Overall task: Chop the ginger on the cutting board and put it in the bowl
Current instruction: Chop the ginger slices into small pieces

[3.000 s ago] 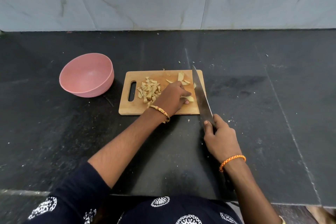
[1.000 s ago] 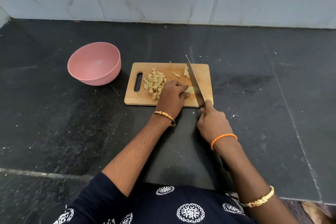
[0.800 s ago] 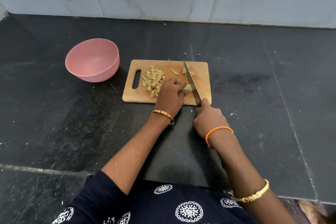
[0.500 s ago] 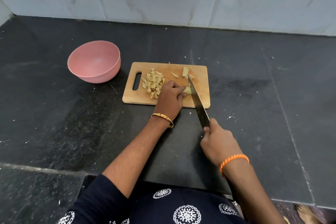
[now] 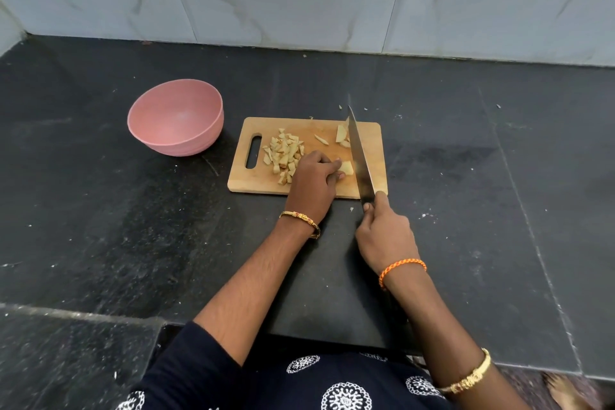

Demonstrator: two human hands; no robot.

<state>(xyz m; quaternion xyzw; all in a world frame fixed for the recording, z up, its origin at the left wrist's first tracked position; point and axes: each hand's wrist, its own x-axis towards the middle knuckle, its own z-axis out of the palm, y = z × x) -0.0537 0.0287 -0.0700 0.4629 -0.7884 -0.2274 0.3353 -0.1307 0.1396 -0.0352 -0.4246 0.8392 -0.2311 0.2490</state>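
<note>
A wooden cutting board (image 5: 376, 143) lies on the black counter. A pile of chopped ginger (image 5: 283, 155) sits near its handle slot. My left hand (image 5: 314, 181) pins a ginger piece (image 5: 347, 167) with curled fingertips. My right hand (image 5: 386, 233) grips the handle of a large knife (image 5: 360, 156), whose blade lies along the board just right of that piece. A few uncut slices (image 5: 341, 135) lie at the board's far side. The pink bowl (image 5: 176, 116) stands to the left of the board and looks empty.
A grey marble-look wall runs along the back of the counter. Small ginger scraps dot the counter beyond and in front of the board. The counter's front edge is close to my body.
The knife has gone forward over the board, back toward me and forward again, in a sawing motion beside the held piece. My left hand has stayed on the ginger.
</note>
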